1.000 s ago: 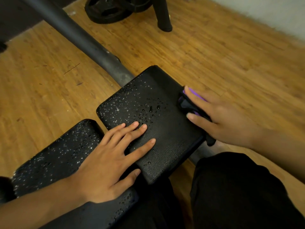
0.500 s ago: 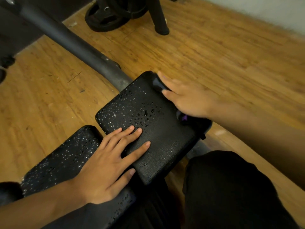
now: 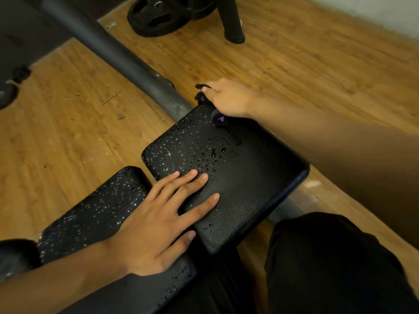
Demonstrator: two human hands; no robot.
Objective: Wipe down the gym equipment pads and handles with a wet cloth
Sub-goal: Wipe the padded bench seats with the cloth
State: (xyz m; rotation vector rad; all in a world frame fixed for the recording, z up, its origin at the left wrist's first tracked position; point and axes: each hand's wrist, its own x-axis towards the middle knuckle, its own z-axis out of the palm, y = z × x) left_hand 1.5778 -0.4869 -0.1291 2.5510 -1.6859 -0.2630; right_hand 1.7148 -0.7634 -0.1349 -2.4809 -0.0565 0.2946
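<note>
Left hand (image 3: 158,218) flat, fingers straight, spanning near pad (image 3: 90,211) and seat pad (image 3: 249,184), good brace. Next stroke should probably pull back full-width through the droplets, overlapping passes. Right hand (image 3: 229,98) curled round dark cloth (image 3: 218,117) at seat pad's far corner, beside frame tube (image 3: 127,62)

Warm wood-plank floor (image 3: 294,64); pale wall (image 3: 396,10) far right; black weight plate (image 3: 158,17) & dark post foot (image 3: 233,30) far ctr; dim, soft light.

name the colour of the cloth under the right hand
A black cloth with a purple patch; head view.
</note>
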